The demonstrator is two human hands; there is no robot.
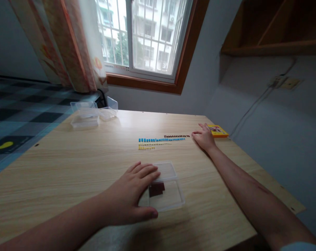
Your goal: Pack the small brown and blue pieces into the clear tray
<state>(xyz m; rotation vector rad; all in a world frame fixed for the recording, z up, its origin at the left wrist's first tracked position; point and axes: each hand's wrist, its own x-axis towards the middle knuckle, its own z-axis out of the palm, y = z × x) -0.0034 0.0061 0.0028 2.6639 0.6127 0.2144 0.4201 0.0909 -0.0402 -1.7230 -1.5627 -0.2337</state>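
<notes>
My left hand [134, 188] lies over the left side of a clear plastic box [173, 200] with its lid folded back, fingers and thumb spread apart. Inside the box are dark brown pieces [156, 189], partly behind my hand. My right hand [204, 137] is at the right end of a row of small dark brown pieces [176, 136]. Its thumb and forefinger are pinched together low over the table, the other fingers stretched out; whatever is between them is too small to make out. Below that row run rows of blue pieces [161, 139], pale pieces [154, 144] and yellow pieces [146, 148].
A yellow box [218, 131] lies just beyond my right hand, near the table's right edge. Clear plastic containers [84, 120] stand open at the far left of the wooden table [95, 157]. A shelf [272, 48] hangs on the right wall, above a cable [254, 104].
</notes>
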